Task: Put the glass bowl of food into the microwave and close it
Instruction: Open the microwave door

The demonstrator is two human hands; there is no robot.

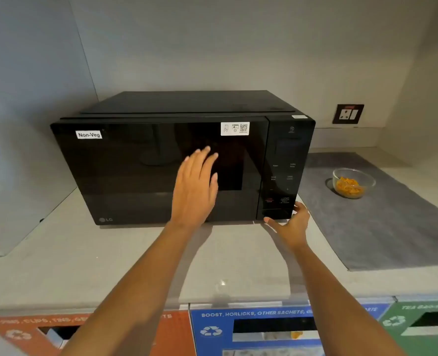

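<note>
A black microwave [140, 170] with a "Non-Veg" label stands on the pale counter, its door shut. My left hand [196, 186] lies flat against the middle of the door, fingers apart, holding nothing. My right hand [291, 224] touches the lower right corner of the control panel, thumb at the bottom button strip, fingers spread. The glass bowl of orange food [351, 183] sits to the right of the microwave on a grey mat, well apart from both hands.
The grey mat [398, 227] covers the counter's right side. A wall socket [347, 113] is behind it. Below the counter's front edge are orange [45, 332], blue [259, 330] and green [426, 322] recycling bins with open slots. A wall closes the left side.
</note>
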